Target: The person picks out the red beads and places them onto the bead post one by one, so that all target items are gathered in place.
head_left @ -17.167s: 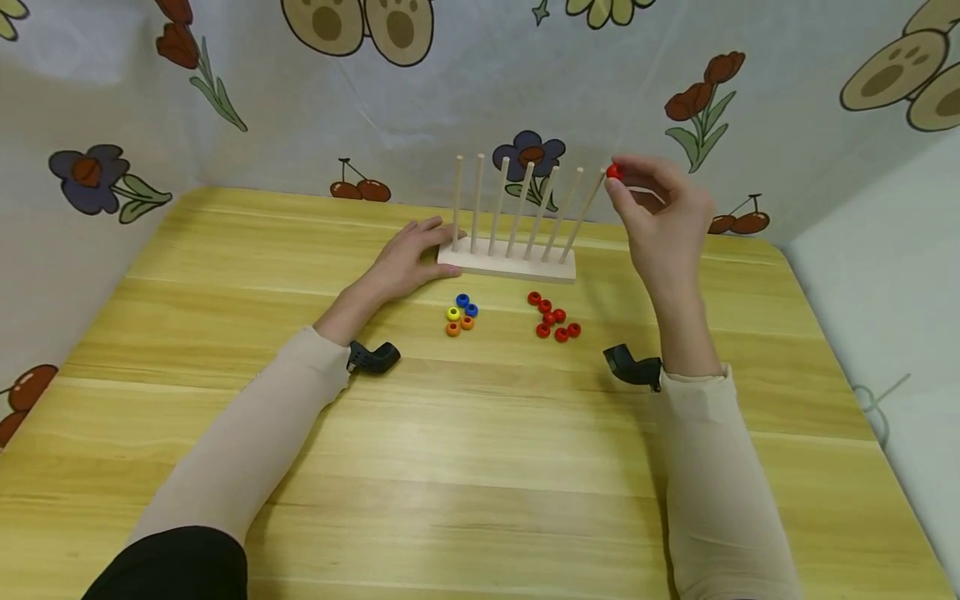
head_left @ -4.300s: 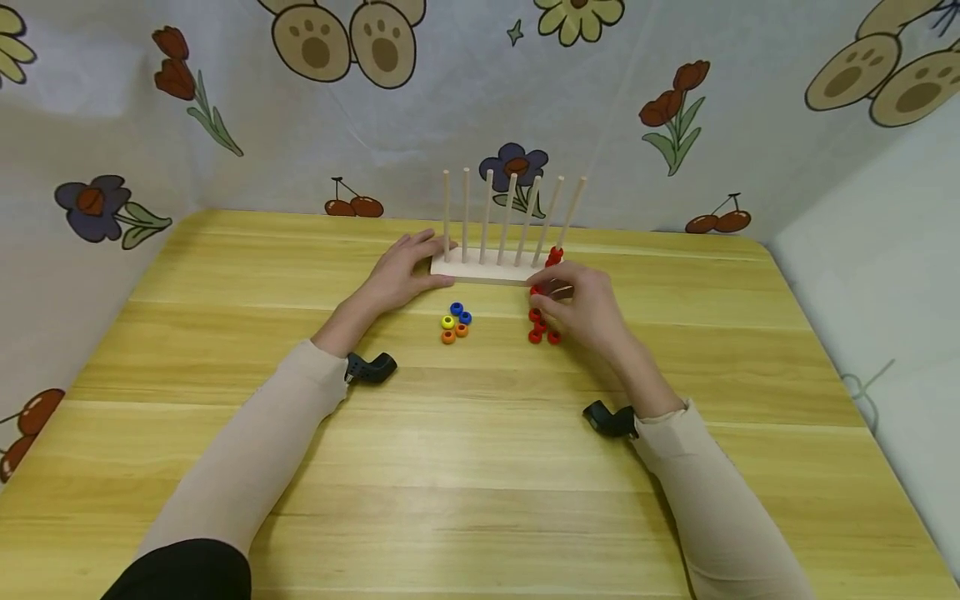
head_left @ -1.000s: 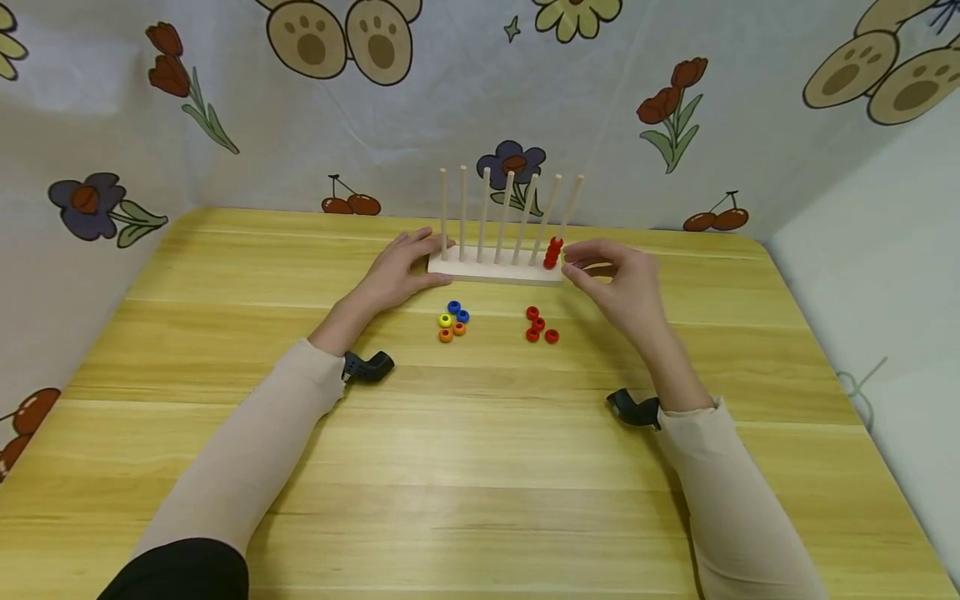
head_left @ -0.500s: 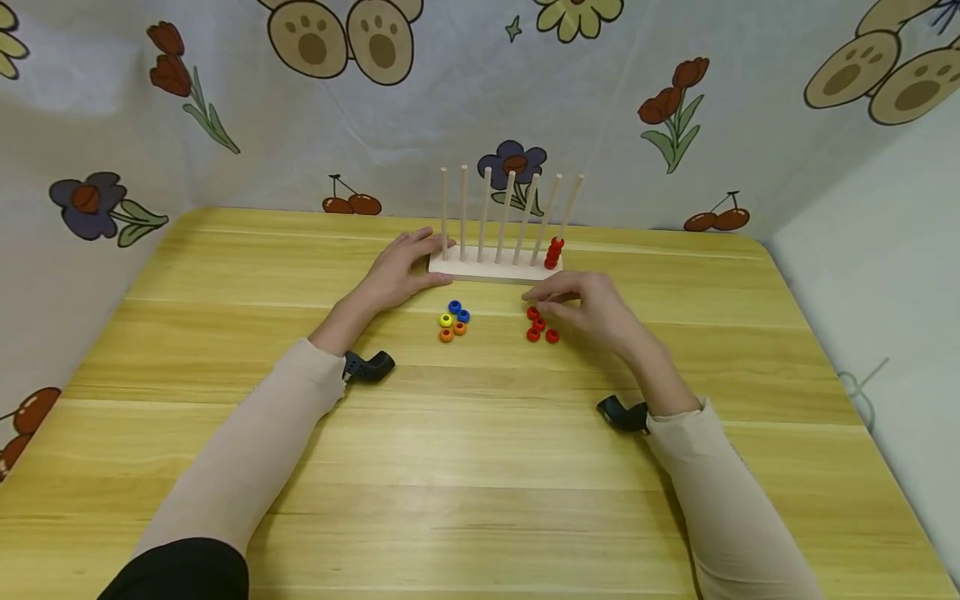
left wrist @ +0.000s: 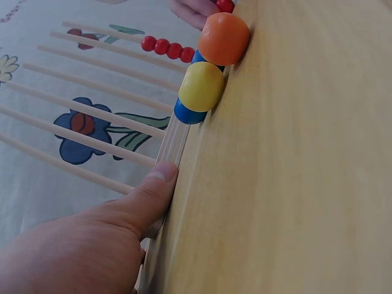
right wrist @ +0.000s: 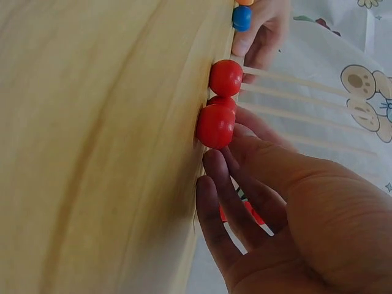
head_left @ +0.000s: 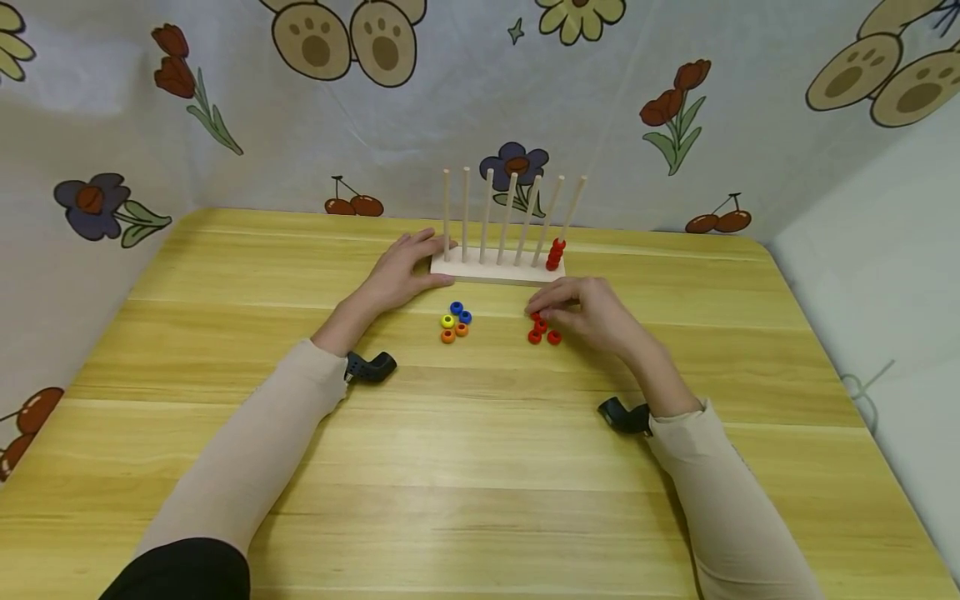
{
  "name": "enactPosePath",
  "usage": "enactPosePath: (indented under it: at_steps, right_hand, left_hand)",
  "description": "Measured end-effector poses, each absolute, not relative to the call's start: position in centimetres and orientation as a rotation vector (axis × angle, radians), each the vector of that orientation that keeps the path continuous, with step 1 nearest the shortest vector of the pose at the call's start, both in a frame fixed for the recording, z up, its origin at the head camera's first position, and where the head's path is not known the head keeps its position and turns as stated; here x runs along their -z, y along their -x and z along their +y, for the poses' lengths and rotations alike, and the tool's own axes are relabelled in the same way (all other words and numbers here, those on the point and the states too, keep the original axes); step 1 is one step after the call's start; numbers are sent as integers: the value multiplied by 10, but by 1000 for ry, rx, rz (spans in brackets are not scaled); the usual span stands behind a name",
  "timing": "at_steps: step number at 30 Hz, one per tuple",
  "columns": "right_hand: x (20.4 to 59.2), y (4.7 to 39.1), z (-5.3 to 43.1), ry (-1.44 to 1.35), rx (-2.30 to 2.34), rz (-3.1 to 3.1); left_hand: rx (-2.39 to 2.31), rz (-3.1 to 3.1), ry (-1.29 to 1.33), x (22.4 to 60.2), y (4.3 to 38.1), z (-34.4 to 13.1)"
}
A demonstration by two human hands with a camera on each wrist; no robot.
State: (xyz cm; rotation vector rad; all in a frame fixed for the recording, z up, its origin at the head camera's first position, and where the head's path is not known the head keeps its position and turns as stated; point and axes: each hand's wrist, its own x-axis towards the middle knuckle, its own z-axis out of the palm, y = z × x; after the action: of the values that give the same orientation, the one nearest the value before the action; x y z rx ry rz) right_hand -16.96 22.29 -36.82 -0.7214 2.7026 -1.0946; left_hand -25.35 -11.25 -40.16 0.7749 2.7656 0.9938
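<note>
A wooden peg stand [head_left: 487, 271] with several upright pegs sits near the table's back edge. My left hand [head_left: 397, 271] grips its left end, thumb along the front of the base, as the left wrist view shows. On the rightmost peg is a stack of red beads [head_left: 555, 255]. In front of the stand, my right hand [head_left: 592, 312] pinches a red bead [head_left: 536, 317] between thumb and fingertips, partly hidden by them. Touching or close to it lie other loose red beads [head_left: 554, 337]; in the right wrist view, red beads [right wrist: 215, 126] cover the fingertips.
Left of the red beads lies a small group: two blue beads [head_left: 457, 308], a yellow bead [head_left: 447, 321] and two orange beads [head_left: 447, 337]. A patterned cloth [head_left: 442, 117] hangs right behind the wooden table [head_left: 450, 467].
Over the earlier frames red beads have gathered on the rightmost peg. In the last second my right hand has come from beside that peg to the loose red beads. The left hand stays put.
</note>
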Motion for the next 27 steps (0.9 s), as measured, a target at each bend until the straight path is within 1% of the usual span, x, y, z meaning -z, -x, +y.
enactPosePath:
  at_steps: [14,22,27]
  right_hand:
    - [369,170,230,560,1005,2797]
    - [368,171,231,483,1122,2823]
    - [367,171,231,485,1172,2840]
  left_hand:
    - [-992,2770,-786,403,254,-112]
    - [-990,2771,-783,403,253,-112]
    - [-997,2765,-788,403,254,-112]
